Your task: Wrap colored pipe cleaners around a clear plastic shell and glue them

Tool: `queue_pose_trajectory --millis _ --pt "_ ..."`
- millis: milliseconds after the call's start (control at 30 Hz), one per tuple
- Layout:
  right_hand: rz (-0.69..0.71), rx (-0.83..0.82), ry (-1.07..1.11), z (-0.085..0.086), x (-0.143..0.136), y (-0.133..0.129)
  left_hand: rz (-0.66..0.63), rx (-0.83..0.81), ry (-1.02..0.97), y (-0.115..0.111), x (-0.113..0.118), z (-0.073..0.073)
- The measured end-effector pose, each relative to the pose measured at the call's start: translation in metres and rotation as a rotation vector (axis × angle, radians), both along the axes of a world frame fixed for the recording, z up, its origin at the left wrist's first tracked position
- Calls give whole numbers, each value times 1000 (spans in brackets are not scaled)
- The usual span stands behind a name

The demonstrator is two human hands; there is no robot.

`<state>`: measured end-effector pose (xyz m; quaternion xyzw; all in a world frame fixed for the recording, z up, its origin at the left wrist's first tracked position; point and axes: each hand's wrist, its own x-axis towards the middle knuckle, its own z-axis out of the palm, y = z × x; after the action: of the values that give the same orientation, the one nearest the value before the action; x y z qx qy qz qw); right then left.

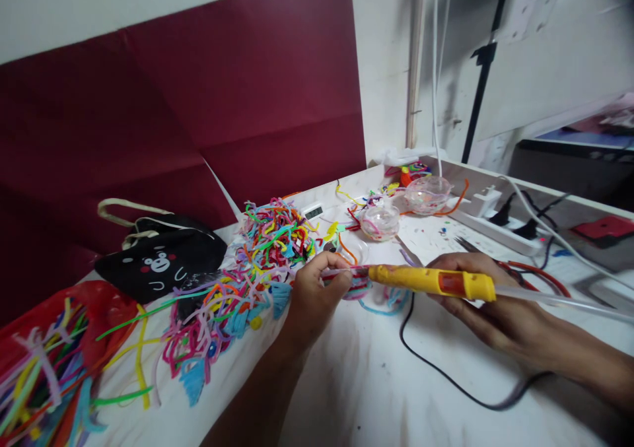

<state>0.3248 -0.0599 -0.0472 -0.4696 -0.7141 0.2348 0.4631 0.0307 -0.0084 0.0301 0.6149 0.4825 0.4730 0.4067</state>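
Right hand fingers grip yellow glue gun; left hand fingers pinch pink-blue piece at its front end, over table; small display unreadable; off left: cartoon-face bag, pipe-cleaner pile.

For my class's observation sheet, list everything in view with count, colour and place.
Glue gun: one, yellow, right of centre
Glue stick: one, pale, gun's rear
Craft piece: one, pink and blue, centre
Fuzzy stems: uncountable, multicoloured, heaped left of centre
Plastic bag: one, red, lower left
Pouch: one, black, left
Clear bowls: at least two, colourless, centre back
Display: one, white, centre back
Power strip: one, white, right
Cord: one, black, lower right
Pole: one, black, upper right
Backdrop: one, maroon, upper left
Tabletop: one, white, beneath
Left hand: one, bare, centre, pinching craft piece
Right hand: one, bare, right, grip around glue gun
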Motion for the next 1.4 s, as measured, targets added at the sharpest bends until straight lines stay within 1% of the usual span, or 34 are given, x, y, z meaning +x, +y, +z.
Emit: queue_pose_trajectory --millis 67,167,233,333,400,467,567,667,733,800,867,933,1000,1067,1133,1200,1233,1333,1400 --pt "-5 139 -126 -1 0 0 -5 1 -11 1 0 -2" --pt "17 132 -111 4 -3 1 0 13 -32 4 -1 -8" --pt "28 97 -30 12 -8 3 23 24 -51 6 -1 -13" --pt "31 4 127 27 -17 5 48 17 -85 6 -2 -16" --pt "40 -98 210 38 -19 6 57 3 -105 5 -2 -14" --pt "60 -219 266 46 -17 7 76 0 -117 3 -3 -11" --pt "117 -331 316 53 -6 10 116 22 -117 1 -4 -4" --pt "277 -426 262 55 3 14 142 47 -116 1 -5 -1" --pt "365 -543 153 57 4 16 151 58 -112 2 -6 0" --pt "405 -669 36 56 0 17 139 68 -104 2 -7 1" --pt "423 -758 -56 54 -6 16 113 79 -93 2 -8 2" --pt "418 -765 -121 49 -10 15 106 99 -90 0 -8 3" --pt "409 -731 -213 42 -11 14 120 117 -95 -2 -7 6" --pt "382 -652 -376 38 -11 14 132 126 -93 -5 -6 8" --pt "320 -519 -560 39 -12 13 110 121 -78 -6 -6 9" --pt "237 -320 -628 48 -18 11 78 116 -66 -6 -6 8" --pt "206 -206 -600 56 -23 10 66 118 -62 -5 -6 8" --pt "132 132 -375 83 -46 7 66 132 -47 -6 -5 9" --pt "123 290 -280 98 -62 10 68 134 -40 -9 -3 10"
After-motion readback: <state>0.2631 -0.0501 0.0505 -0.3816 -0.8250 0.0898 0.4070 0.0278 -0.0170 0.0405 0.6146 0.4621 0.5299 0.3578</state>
